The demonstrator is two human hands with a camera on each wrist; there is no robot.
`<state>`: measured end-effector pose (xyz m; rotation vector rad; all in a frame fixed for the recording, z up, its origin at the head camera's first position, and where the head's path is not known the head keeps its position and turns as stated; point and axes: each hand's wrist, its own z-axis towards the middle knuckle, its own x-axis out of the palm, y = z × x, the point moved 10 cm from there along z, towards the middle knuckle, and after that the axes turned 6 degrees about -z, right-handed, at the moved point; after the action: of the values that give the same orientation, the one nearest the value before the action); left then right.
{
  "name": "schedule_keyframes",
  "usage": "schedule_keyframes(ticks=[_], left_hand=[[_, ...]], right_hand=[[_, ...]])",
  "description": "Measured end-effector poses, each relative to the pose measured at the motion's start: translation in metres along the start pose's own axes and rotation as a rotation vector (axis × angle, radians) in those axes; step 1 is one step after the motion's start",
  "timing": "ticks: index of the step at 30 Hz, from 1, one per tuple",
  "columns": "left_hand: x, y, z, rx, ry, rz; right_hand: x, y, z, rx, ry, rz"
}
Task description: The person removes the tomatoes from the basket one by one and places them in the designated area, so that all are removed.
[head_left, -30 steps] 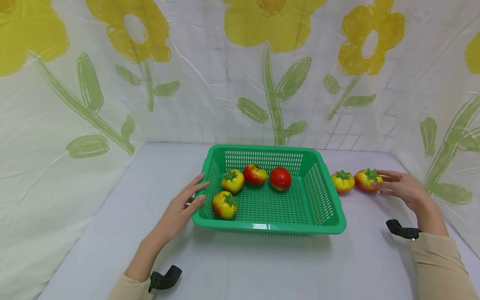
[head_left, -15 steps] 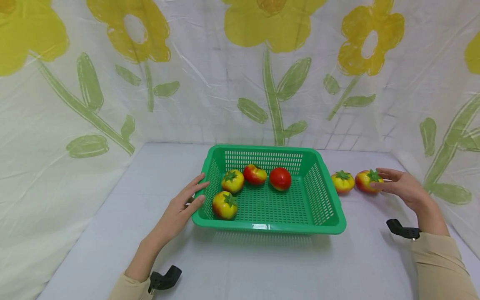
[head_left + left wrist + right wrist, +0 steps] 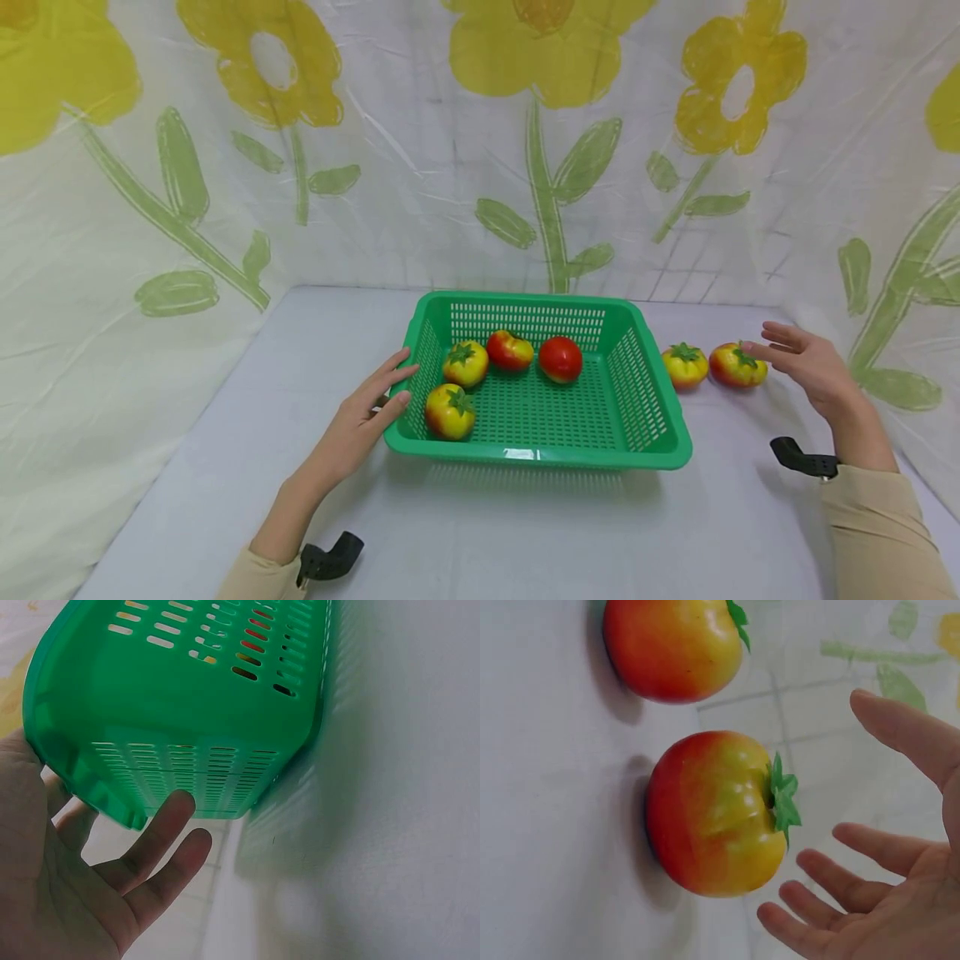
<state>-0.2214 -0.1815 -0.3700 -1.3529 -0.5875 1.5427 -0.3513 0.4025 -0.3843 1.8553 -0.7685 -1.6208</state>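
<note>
Right hand (image 3: 806,371) hovers with fingers spread and straight, gripping nothing, just at 3 o'clock of the nearest tomato (image 3: 737,366), which sits on the table (image 3: 225,467) beside a second tomato (image 3: 685,365). Left hand (image 3: 358,421), fingers extended, rests against the 9 o'clock wall of the green basket (image 3: 645,433), holding nothing.

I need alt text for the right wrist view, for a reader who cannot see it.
An open right hand hovers beside a red-yellow tomato with a green stem, not touching it. A second tomato lies behind it on the white table.
</note>
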Motion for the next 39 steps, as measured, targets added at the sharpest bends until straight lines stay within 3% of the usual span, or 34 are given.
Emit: schedule_keyframes(ticks=[9,39], left_hand=[[0.0,-0.001,0.0,0.0,0.002,0.0],[0.0,0.0,-0.001,0.005,0.0,0.005]], right_hand=[[-0.007,0.015,-0.005,-0.011,-0.071,0.007],[-0.011,0.055,-0.021,-0.014,-0.171,0.129]])
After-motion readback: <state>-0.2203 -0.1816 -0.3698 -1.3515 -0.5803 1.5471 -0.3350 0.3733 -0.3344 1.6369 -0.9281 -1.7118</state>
